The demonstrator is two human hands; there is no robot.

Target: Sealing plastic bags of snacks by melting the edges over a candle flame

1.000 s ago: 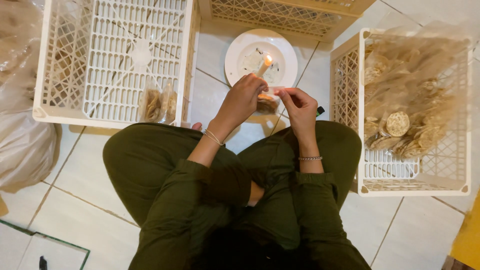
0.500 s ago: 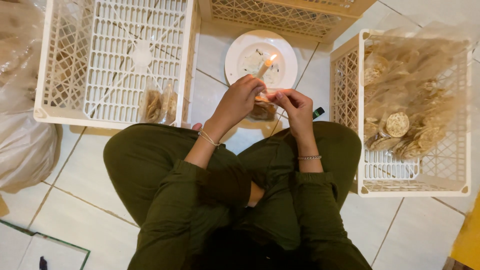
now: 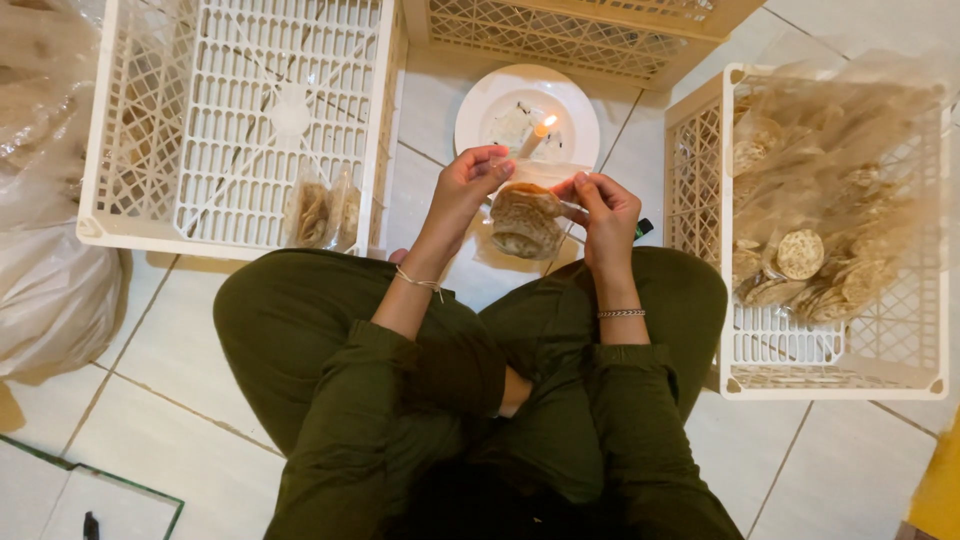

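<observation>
I sit cross-legged on a tiled floor. My left hand (image 3: pixel 472 185) and my right hand (image 3: pixel 603 210) both pinch the top edge of a small clear plastic bag of round crackers (image 3: pixel 524 222), held upright between them. Just beyond the bag burns a lit candle (image 3: pixel 537 135), standing on a white plate (image 3: pixel 480 115). The bag's top edge is close to the flame.
A white plastic crate (image 3: pixel 235 120) at the left holds two small filled cracker bags (image 3: pixel 322 210). A second crate (image 3: pixel 835 345) at the right is lined with plastic and full of loose round crackers (image 3: pixel 800 255). A large plastic sack (image 3: pixel 45 290) lies far left. A beige crate (image 3: pixel 570 30) stands beyond the plate.
The hands have drawn back from the candle toward me and lowered a little. The bag of crackers now hangs in plain view between them.
</observation>
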